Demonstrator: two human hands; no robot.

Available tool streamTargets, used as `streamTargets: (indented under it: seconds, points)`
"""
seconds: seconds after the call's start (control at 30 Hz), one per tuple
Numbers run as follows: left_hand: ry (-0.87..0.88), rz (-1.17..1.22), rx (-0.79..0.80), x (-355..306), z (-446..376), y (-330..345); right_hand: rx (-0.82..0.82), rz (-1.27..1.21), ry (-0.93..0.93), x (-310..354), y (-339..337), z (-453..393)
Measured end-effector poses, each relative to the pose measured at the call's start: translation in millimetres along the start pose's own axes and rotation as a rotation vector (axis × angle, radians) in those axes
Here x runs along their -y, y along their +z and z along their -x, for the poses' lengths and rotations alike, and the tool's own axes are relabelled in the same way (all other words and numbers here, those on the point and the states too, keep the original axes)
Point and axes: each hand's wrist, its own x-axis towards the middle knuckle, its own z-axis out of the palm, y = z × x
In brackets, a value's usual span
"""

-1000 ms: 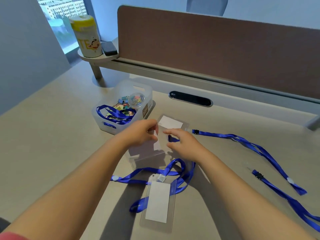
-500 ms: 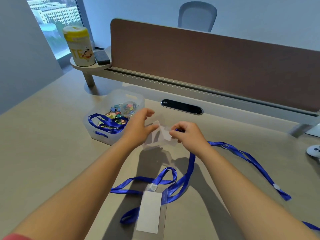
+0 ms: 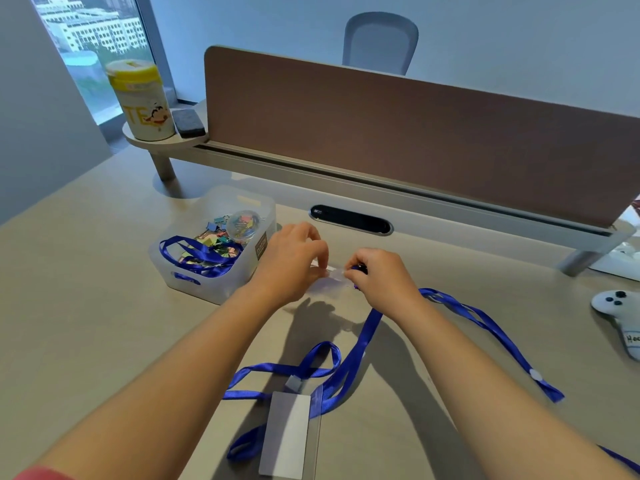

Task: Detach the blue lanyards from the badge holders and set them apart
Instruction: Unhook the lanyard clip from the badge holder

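Desk before you: your left hand [image 3: 294, 258] pinches the clear badge holder [image 3: 325, 277]; just right of the holder, your right hand [image 3: 377, 271] grips its blue lanyard [image 3: 367, 330] clip, the strap trailing toward you.

One head-worn wide-angle view looks forward and down, close over the desk [image 3: 86, 306].

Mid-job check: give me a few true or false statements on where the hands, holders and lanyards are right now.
1. Both hands, left hand and right hand, hold the clear badge holder above the desk. True.
2. The second badge holder lies in the bin. False: it lies on the desk, near the person.
3. The bin holds a blue lanyard. True.
4. The desk's right edge shows a keyboard. False: a white game controller.
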Motion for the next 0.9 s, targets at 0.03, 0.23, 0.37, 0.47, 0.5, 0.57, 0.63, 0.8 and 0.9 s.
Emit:
streamTargets:
  seconds: [0.03,0.23,0.37,0.47,0.5,0.57,0.63,0.8,0.9]
  points:
    - [0.001,0.018,0.013,-2,1,1,-0.006,0.013,0.005,-1,0,0]
    - [0.018,-0.016,-0.071,-6,7,8,0.048,-0.05,0.126,1,2,-1]
    - [0.063,-0.002,-0.169,-3,11,8,0.166,-0.32,0.258,2,1,-1]
    - [0.037,0.071,-0.142,-2,14,6,0.216,-0.515,0.287,4,1,1]
    - [0.027,0.108,-0.121,-2,14,5,0.215,-0.563,0.286,4,2,1]
    - [0.014,0.145,-0.08,-1,13,4,0.199,-0.599,0.277,5,4,1]
    - [0.011,0.148,-0.055,1,14,5,0.181,-0.576,0.263,7,5,1]
    - [0.02,0.148,-0.073,0,15,8,0.165,-0.525,0.262,6,5,1]
    - [0.043,0.151,-0.092,-4,13,8,0.156,-0.536,0.244,5,2,3]
